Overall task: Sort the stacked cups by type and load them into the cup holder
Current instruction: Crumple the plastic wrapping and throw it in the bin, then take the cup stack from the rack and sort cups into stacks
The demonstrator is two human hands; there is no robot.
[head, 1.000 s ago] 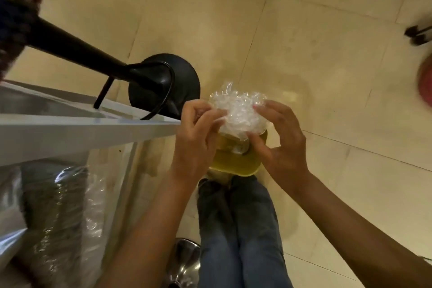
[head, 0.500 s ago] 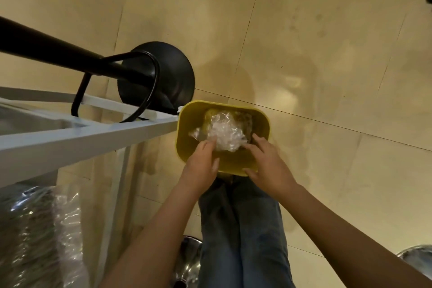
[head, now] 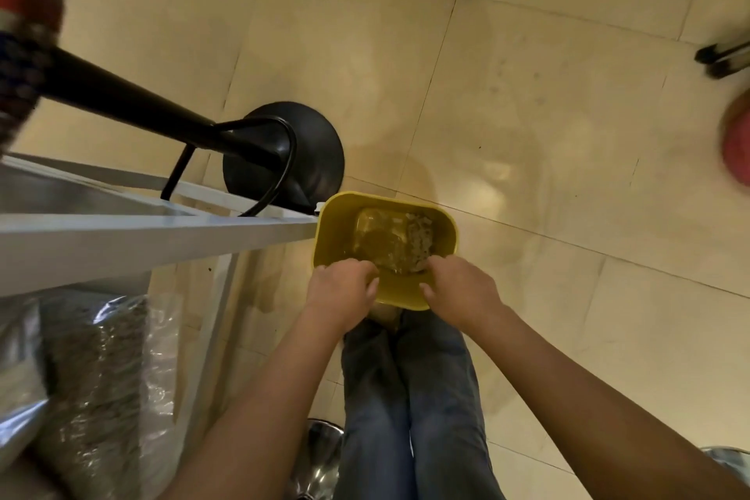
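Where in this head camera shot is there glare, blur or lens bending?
Head view: soft glare patch on the floor tiles right of the yellow bin; the red object at the right edge is motion-blurred; the black pole and white frame splay from wide-angle distortion; warm, dim lighting overall.

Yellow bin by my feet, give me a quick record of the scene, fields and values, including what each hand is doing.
bin: yellow bin, open top, on the tiled floor
bin contents: crumpled clear plastic and brownish debris, hard to tell apart
left hand: left hand, fingers curled over the near rim
right hand: right hand, fingers curled over the near rim
beside bin: black stool base; white shelf frame
cups: none visible
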